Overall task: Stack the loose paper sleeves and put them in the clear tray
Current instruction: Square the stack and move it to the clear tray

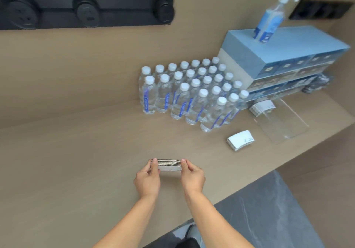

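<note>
Head cam: water bottles (pixel 192 92) crowd the bench (pixel 76 151) rear, blue boxes (pixel 284 55) w/ spray bottle (pixel 272 17) behind. Clear tray (pixel 278 119) at right holds some sleeves at its far end. Small sleeve pile (pixel 240 140) lies just beside it. Left hand (pixel 148 178) & right hand (pixel 193 176), fingers pinching sleeve stack (pixel 170 164) by its ends, edges up, mid-bench.

Water bottles (pixel 194 92): roughly thirty, capped, too tightly grouped for an exact count. Sleeve stacks: three, namely one in hands (pixel 169 164), one loose (pixel 240 140), one in tray (pixel 262 107). Clear tray (pixel 288 128): one; spray bottle (pixel 272 17): one; hands: two.
</note>
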Available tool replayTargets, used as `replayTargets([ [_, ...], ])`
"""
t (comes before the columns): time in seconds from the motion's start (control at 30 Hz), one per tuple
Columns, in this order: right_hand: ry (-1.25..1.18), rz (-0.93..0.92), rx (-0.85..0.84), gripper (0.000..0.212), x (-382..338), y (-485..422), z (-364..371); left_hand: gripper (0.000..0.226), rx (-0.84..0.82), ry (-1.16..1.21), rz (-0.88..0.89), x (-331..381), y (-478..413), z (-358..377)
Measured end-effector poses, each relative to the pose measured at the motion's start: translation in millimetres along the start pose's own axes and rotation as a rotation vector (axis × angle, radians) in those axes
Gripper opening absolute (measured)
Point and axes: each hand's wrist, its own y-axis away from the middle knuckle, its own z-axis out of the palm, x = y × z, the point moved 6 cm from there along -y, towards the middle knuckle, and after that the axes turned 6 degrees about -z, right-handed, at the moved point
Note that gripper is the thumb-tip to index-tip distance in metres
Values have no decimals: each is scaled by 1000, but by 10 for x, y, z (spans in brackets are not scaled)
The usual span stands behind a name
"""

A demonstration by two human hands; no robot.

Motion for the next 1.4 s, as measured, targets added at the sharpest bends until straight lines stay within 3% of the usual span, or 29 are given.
replayTargets([
  [0.17, -22, -24, 95, 28, -241, -481, -802, 23, -138, -23, 17, 49, 335, 956],
  [0.33, -45, -36, 173, 27, -402, -999, -1648, 48, -254, -171, 42, -9, 592, 1957],
  [0.53, -59, -25, 190, 26, -519, -1524, -2361, 49, -309, -219, 65, -14, 871, 2821],
  [0.7, 24, 13, 39, 31, -549, -1765, -2424, 41, -277, -221, 48, 13, 899, 3012],
  [0.77, 52, 8, -29, 42, -554, -1863, -2393, 25, -271, -309, 104, 81, 842, 3023],
  [0.83, 92, 18, -37, 41, -567, -1992, -2413, 15, -266, -435, 168, 141, 729, 3030],
  [0.93, 126, 106, -4, 25, -569, -2190, -2487, 27, -262, -449, 74, 144, 519, 3050],
  [1.03, 148, 136, -39, 14, -634, -2352, -2451, 24, -239, -379, -78, 152, 397, 3111],
  [1.13, 187, 146, -79, 15, -692, -2510, -2412, 22, -223, -378, -139, 130, 355, 3152],
  [1.27, 260, 129, -164, 16, -753, -2816, -2362, 39, -206, -390, -204, 30, 320, 3264],
  [1.4, 334, 87, -279, 22, -790, -3150, -2295, 34, -169, -305, -263, -41, 383, 3423],
])
